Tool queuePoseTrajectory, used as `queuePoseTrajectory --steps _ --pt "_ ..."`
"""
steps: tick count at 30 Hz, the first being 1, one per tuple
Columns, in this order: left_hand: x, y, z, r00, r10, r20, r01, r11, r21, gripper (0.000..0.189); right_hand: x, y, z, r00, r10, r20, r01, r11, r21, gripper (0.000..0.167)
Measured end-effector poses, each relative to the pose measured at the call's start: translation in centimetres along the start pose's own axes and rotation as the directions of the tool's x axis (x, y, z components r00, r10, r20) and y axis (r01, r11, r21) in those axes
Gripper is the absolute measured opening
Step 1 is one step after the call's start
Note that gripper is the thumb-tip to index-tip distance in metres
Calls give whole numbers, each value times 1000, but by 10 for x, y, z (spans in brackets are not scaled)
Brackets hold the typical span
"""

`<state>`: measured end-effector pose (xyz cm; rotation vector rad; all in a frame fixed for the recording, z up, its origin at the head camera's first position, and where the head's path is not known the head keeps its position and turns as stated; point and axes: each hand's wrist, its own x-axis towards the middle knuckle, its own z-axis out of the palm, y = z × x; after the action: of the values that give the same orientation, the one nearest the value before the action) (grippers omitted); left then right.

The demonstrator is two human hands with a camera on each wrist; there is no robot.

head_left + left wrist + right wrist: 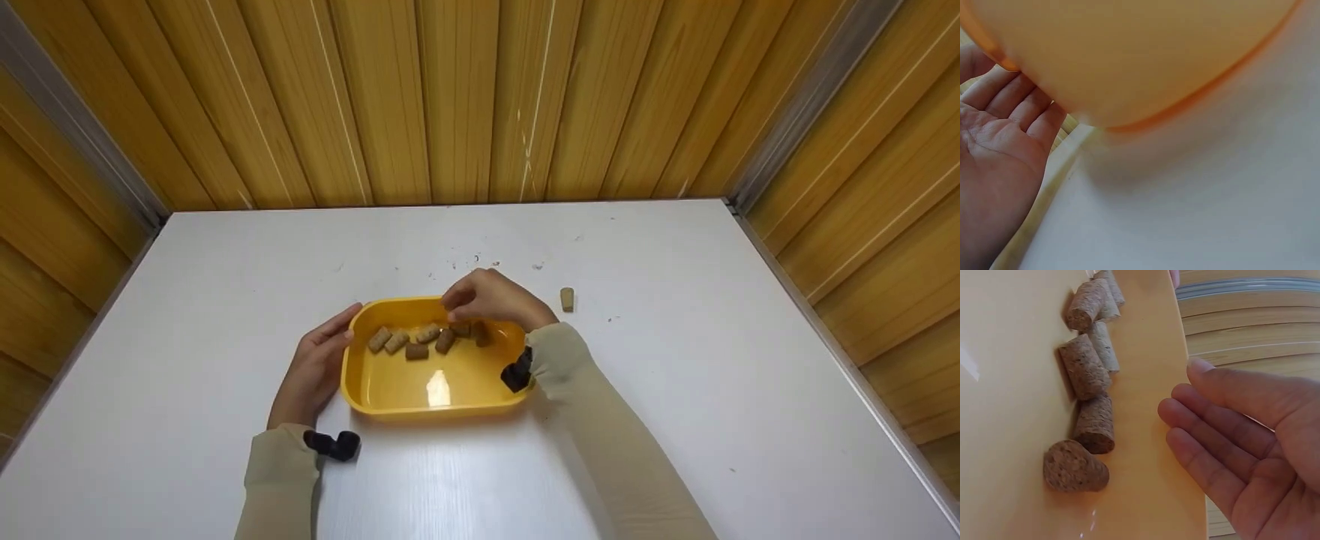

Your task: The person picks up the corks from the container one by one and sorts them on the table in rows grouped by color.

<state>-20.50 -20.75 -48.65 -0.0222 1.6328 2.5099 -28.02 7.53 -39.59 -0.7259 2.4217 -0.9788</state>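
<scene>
A yellow plastic tub (435,411) holds several brown corks (418,351), grouped toward its far wall. My left hand (311,367) holds the tub's left side. Its thumb is at the rim and its fingers lie along the outside; in the left wrist view their tips go out of sight behind the wall. My right hand (495,296) reaches over the far rim, fingers (1204,458) loosely bent beside the inner wall. Nothing shows between those fingers and the thumb in the right wrist view, and the corks (1084,365) lie a short way from the fingertips.
One lighter cork (567,299) stands apart on the white table (675,360), right of the tub. Wood-patterned panels (457,105) rise behind and at both sides. Small dark specks (476,259) dot the tabletop beyond the tub.
</scene>
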Motion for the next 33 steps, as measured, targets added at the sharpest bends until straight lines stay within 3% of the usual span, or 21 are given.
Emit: queuePoseTrajectory --steps 22,33 --pt "0 0 -1 1000 -1 12 1 1000 -16 55 11 -8 25 989 -10 145 26 994 -108 34" --pt "0 0 -1 1000 2 7 -2 1000 13 55 11 -7 30 989 -6 151 24 993 -115 35"
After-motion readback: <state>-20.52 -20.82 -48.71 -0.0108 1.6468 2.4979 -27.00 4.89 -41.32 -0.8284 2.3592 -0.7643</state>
